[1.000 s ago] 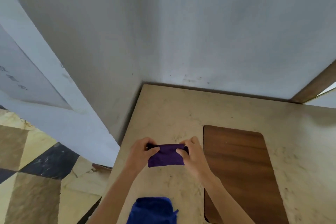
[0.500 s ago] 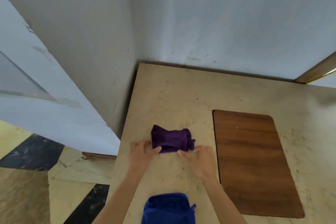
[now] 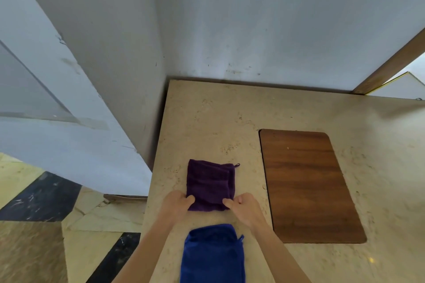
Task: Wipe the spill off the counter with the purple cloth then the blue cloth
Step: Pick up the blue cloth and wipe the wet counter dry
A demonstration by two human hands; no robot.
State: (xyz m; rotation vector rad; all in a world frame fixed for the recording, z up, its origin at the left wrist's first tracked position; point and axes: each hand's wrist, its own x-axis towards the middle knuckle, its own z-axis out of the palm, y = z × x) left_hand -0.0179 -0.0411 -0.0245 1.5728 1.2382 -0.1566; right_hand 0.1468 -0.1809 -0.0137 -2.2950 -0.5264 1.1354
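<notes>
Both hands' fingers (image 3: 189, 200) pinching purple cloth (image 3: 210, 182)

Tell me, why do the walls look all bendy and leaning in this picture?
Head view: the wide lens bends straight lines, so the wall and door lean outward at the edges. Light is soft, no strong glare; faint shadows sit under both hands. The purple cloth looks sharp; the blue cloth is cut by the bottom edge.
</notes>
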